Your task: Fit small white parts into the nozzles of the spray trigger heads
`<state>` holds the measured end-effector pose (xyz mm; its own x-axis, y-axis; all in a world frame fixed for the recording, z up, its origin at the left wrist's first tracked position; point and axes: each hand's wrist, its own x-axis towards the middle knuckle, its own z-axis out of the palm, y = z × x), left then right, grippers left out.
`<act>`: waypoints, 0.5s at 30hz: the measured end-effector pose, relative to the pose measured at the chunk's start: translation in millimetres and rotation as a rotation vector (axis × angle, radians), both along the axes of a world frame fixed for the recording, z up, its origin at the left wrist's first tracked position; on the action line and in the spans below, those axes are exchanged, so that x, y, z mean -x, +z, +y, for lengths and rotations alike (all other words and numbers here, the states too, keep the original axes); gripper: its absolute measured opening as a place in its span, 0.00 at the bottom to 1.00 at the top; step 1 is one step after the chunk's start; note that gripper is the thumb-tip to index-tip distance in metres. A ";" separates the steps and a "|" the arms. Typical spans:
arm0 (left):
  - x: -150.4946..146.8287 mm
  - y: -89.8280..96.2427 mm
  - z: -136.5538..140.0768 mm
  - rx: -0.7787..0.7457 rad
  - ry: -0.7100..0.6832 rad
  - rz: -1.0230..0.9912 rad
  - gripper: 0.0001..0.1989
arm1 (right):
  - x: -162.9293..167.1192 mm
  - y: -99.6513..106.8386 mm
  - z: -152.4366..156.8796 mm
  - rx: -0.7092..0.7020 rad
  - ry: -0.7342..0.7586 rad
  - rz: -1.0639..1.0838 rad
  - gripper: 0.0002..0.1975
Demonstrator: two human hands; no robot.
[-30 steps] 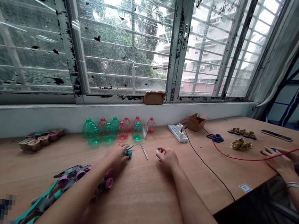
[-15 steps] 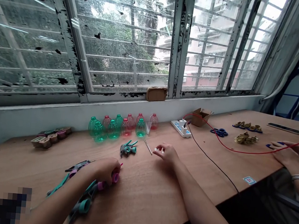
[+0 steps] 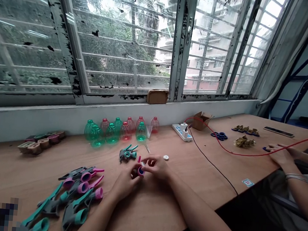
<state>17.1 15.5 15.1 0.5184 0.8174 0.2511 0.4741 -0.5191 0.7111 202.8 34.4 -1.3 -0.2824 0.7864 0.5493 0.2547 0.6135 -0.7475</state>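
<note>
Near the middle of the table, my left hand (image 3: 127,180) is closed around a spray trigger head with a pink collar (image 3: 140,171) and a pink lever sticking up. Its collar opening faces me. My right hand (image 3: 158,168) meets it from the right, fingertips pinched at the collar on a small white piece (image 3: 143,163), partly hidden by the fingers. Just beyond my right hand lies a white disc (image 3: 165,157). To the left is a pile of grey spray trigger heads (image 3: 75,198) with teal or pink collars. Another teal spray head cluster (image 3: 128,154) sits just behind my left hand.
Green and red clear bottles (image 3: 112,134) stand along the wall, with a metal rod (image 3: 147,148) before them. A power strip (image 3: 182,132) has a black cable and a red cable (image 3: 230,152) running rightward. At the right, another person's hands (image 3: 281,155) work near brass-coloured parts (image 3: 244,141).
My left hand has lifted a pink-collared spray head from the pile and carried it right. My right hand has come left to meet it. A white disc now shows on the table.
</note>
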 end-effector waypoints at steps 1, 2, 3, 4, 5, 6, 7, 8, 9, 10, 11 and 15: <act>0.4 -3.5 1.6 -0.005 0.014 -0.022 0.14 | 0.8 -1.1 0.3 -0.004 0.014 -0.016 0.17; 1.1 -5.8 3.3 -0.006 0.027 -0.042 0.13 | 1.4 -2.3 0.8 -0.006 0.030 -0.037 0.17; 1.9 -7.2 5.0 -0.002 0.037 -0.064 0.14 | 1.9 -3.7 1.4 -0.008 0.044 -0.055 0.17; 2.6 -7.9 6.4 0.006 0.044 -0.085 0.15 | 2.3 -5.0 1.9 -0.011 0.055 -0.070 0.18; 3.0 -8.1 7.5 0.017 0.048 -0.101 0.17 | 2.8 -6.1 2.4 -0.017 0.056 -0.079 0.18; 3.2 -8.1 8.3 0.030 0.050 -0.112 0.18 | 3.3 -6.9 2.6 -0.023 0.051 -0.084 0.18; 3.1 -8.0 8.7 0.042 0.052 -0.115 0.19 | 3.9 -7.3 2.6 -0.029 0.041 -0.090 0.18; 2.9 -7.8 8.9 0.050 0.052 -0.114 0.20 | 4.4 -7.3 2.4 -0.033 0.030 -0.097 0.17; 2.7 -7.7 8.8 0.052 0.054 -0.112 0.20 | 4.8 -7.1 2.1 -0.034 0.018 -0.104 0.17; 2.4 -7.7 8.6 0.051 0.056 -0.108 0.20 | 5.1 -6.8 1.7 -0.033 0.008 -0.109 0.17; 2.2 -7.7 8.4 0.046 0.057 -0.105 0.20 | 5.3 -6.5 1.4 -0.032 -0.001 -0.110 0.17; 2.2 -8.6 7.9 0.016 0.052 -0.109 0.19 | 5.5 -7.3 2.0 -0.023 -0.023 -0.092 0.16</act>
